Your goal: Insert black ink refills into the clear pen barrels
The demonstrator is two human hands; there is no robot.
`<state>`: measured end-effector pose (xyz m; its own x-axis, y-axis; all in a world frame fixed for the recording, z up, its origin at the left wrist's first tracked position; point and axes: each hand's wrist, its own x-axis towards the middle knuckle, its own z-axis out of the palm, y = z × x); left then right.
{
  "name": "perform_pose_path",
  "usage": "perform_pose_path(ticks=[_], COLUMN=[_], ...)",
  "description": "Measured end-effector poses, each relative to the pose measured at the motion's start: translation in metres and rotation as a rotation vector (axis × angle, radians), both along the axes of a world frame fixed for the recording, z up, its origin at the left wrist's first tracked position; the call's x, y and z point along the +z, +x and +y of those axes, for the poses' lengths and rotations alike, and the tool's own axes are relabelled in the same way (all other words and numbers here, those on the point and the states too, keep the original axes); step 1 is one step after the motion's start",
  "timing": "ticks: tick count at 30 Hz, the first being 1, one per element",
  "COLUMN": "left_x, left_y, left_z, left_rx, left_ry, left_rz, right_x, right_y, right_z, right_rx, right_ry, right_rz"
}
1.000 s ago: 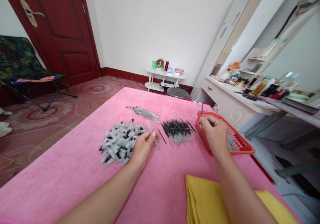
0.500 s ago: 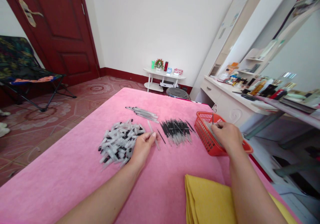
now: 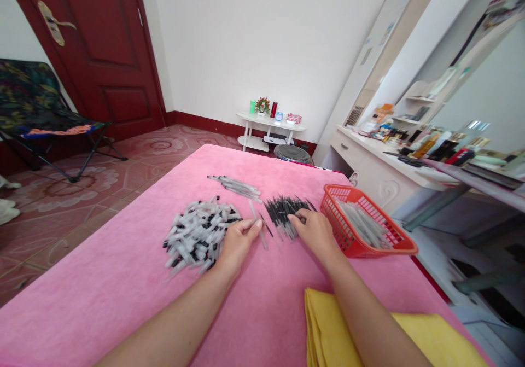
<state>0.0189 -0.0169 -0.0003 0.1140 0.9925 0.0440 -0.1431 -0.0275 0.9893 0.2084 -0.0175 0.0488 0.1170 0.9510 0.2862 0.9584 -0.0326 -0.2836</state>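
My left hand [image 3: 240, 242] pinches a translucent pen barrel [image 3: 263, 239], which slants across the pink cloth. Beside it a single dark pen refill [image 3: 268, 226] lies on the cloth. My right hand [image 3: 314, 231] is at the near side of a pile of black-and-clear pen refills [image 3: 283, 209], thumb and forefinger closed on a refill there; its fingers hide part of the pile. To the left of my left hand is a heap of clear pen caps with black ends [image 3: 194, 233]. Several assembled-looking pens [image 3: 240, 186] lie side by side behind the heap.
A red plastic basket [image 3: 348, 241] with translucent pen barrels [image 3: 365, 225] inside stands at the right. Folded yellow cloth [image 3: 430, 334] lies at the front right, under my right forearm. A dressing table [image 3: 373, 153] with bottles is beyond the basket; a folding chair [image 3: 45, 121] stands far left.
My right hand has left the red basket, where it held a thin dark-tipped piece, and moved left to the refill pile. My left hand stays on the barrel.
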Motion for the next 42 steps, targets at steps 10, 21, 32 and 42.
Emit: perform_pose_path(ticks=[10, 21, 32, 42], left_x=[0.011, 0.006, 0.007, 0.002], left_y=[0.001, 0.004, 0.006, 0.008], left_z=[-0.005, -0.006, -0.004, -0.018], left_rx=[-0.181, -0.130, -0.083, -0.539], left_ry=[0.059, -0.040, -0.042, 0.233], left_rz=[-0.103, -0.081, -0.101, 0.328], right_x=[-0.004, 0.058, 0.051, 0.004], right_y=[-0.048, 0.041, 0.068, -0.040], right_z=[-0.019, -0.013, -0.017, -0.004], right_rx=[0.558, -0.014, -0.136, 0.467], right_ry=[-0.162, 0.120, -0.071, -0.159], right_rz=[0.658, 0.219, -0.032, 0.492])
